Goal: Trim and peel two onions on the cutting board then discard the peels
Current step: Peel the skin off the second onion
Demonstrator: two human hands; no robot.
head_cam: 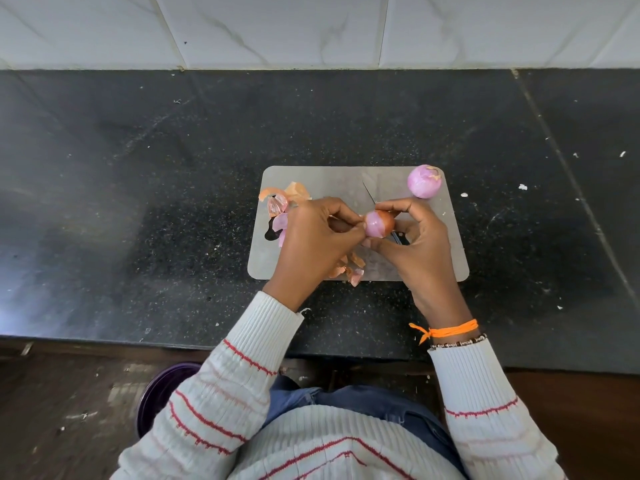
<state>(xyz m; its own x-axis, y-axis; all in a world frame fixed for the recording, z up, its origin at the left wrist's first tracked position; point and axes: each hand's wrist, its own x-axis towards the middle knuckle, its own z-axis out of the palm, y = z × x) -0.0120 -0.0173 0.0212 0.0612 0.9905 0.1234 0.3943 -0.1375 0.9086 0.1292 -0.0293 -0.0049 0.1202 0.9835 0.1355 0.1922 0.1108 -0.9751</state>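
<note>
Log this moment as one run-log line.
step: peeling second onion | left hand: pulls skin | right hand: holds onion | peeled onion: board's far right corner | peels: on cutting board

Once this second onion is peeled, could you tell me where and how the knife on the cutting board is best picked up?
Take the knife by its dark handle, coming from the near right. The blade tip points to the far left across the cutting board, and the handle end lies nearest the right hand, partly hidden beneath it. The onion that both hands hold hovers over the knife's middle, so clear it first.
</note>
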